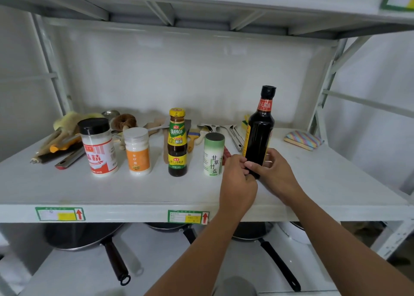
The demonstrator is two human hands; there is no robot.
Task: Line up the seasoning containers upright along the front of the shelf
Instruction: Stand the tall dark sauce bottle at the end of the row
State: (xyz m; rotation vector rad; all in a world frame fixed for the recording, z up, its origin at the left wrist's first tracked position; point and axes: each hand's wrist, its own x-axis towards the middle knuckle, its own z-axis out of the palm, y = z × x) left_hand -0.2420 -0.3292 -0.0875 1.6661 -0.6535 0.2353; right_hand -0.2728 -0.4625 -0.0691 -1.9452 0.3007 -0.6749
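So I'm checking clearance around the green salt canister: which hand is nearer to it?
Left. The left hand sits just right of the green salt canister; the right hand grips the soy sauce bottle farther right.

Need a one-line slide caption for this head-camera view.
Both hands steady a dark soy sauce bottle upright at the right end of four seasoning containers standing on the white shelf.

We saw a shelf (pixel 112 190) of white painted metal, smooth with a dull sheen; the soy sauce bottle (pixel 259 138) looked like dark glossy glass with a black plastic cap; the oyster sauce bottle (pixel 177 147) was glossy too, under a yellow plastic cap; the MSG jar (pixel 98 147) and sugar jar (pixel 137 152) seemed clear smooth plastic; the salt canister (pixel 214 154) looked matt, like paper; the tongs (pixel 233 134) were shiny metal; the sponge (pixel 303 140) looked soft and rough.
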